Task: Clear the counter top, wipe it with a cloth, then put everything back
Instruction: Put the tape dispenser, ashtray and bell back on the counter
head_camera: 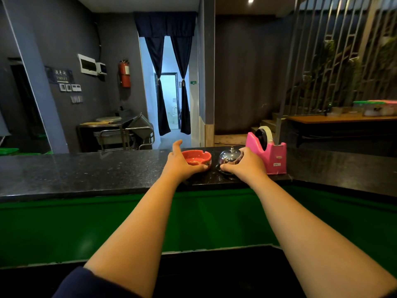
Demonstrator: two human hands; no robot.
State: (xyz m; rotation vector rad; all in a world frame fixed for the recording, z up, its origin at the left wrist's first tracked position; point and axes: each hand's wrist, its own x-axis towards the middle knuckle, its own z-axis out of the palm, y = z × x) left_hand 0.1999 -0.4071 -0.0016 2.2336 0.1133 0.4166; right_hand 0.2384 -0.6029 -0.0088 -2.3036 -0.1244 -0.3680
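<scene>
A dark speckled counter top [86,168] runs across the view. On it, right of centre, stand a red ashtray [198,157], a chrome desk bell [228,159] and a pink tape dispenser [271,157]. My left hand [179,163] cups the ashtray's left side, thumb on its near rim, fingers spread behind it. My right hand [247,163] wraps the bell from the right, thumb at its base. Whether either object is lifted, I cannot tell; both look to rest on the counter. No cloth is in view.
A green panel [193,222] drops below the counter's near edge. Beyond the counter are a metal trolley [120,132], a curtained doorway [169,82], stairs behind a metal screen, and a wooden shelf [343,119] with plastic containers at the right.
</scene>
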